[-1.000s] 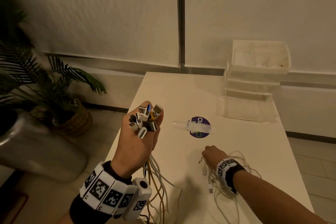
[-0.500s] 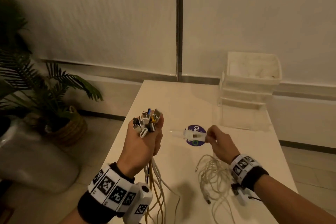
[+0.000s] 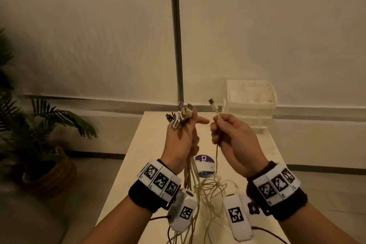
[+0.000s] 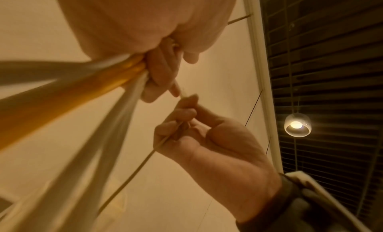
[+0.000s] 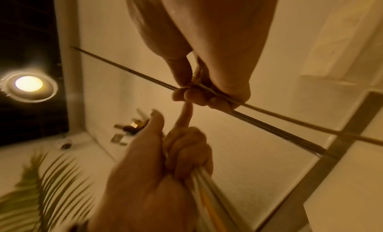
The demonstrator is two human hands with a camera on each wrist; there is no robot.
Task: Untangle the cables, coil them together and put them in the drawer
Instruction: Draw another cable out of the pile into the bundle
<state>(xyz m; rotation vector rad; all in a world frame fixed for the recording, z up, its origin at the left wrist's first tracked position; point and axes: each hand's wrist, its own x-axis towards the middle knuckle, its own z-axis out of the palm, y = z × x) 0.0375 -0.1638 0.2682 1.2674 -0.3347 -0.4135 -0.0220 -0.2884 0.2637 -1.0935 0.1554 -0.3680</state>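
My left hand (image 3: 183, 134) is raised above the white table (image 3: 255, 156) and grips a bundle of white and yellow cables (image 3: 190, 176); their plugs (image 3: 179, 117) stick up above the fist, and the index finger points right. My right hand (image 3: 227, 130) holds a single thin white cable (image 3: 216, 156) just below its plug (image 3: 213, 105), close beside the left hand. That cable hangs down to a loose tangle (image 3: 213, 186) on the table. In the left wrist view the bundle (image 4: 93, 94) runs through my left fist. In the right wrist view the thin cable (image 5: 269, 115) passes under my curled right fingers.
A stack of translucent white drawers (image 3: 250, 101) stands at the table's far right. A purple round sticker (image 3: 204, 162) marks the table centre. A potted palm in a wicker basket (image 3: 49, 170) sits on the floor to the left. A metal strip (image 3: 176, 35) runs up the wall.
My right hand has lifted from the table tangle with one cable end and come up beside the left hand. The left hand with the bundle has risen too. The view has tilted upward.
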